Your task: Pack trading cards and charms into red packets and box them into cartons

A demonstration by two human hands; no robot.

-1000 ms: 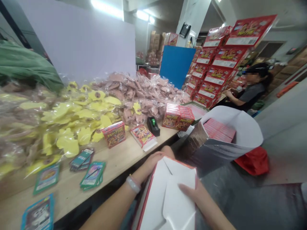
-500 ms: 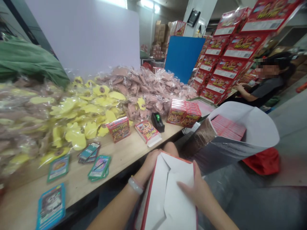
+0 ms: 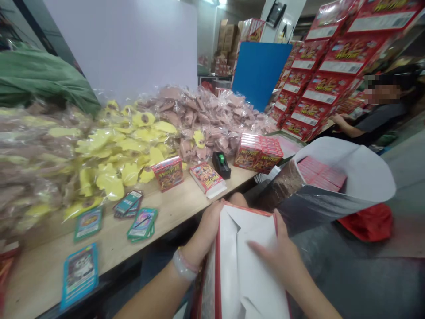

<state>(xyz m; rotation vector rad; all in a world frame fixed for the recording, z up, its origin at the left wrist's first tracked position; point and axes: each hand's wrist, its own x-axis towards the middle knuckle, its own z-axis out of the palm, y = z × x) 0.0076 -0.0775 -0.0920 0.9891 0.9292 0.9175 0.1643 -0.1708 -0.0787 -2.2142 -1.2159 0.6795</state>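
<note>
head view.
- red-edged box [image 3: 247, 279]: white flaps, held low in the centre, in front of the desk [image 3: 172, 212] edge. compared with half a second ago it is turned a little, and its left red side shows as a narrow strip.
- left hand [image 3: 207, 226]: closed on the box's far left corner, same hold as before; pale bracelet [image 3: 182, 266] on the wrist.
- right hand [image 3: 282, 261]: open, palm and spread fingers flat on the right flap, place barely changed.
- teal cards [image 3: 142, 223]: loose on the desk near the left hand; one blue card [image 3: 79, 274] lies nearer the desk's edge.
- two small red boxes [image 3: 168, 173], tape dispenser [image 3: 221, 165] and a stack of red boxes [image 3: 259, 153]: further back on the desk.
- yellow packets [image 3: 116, 150] and pink packets [image 3: 199, 115]: heaped behind.
- white-lined carton [image 3: 358, 177]: to the right of the desk, with red boxes inside.
- co-worker [image 3: 378, 119]: seated far right beside tall red cartons [image 3: 325, 79].
</note>
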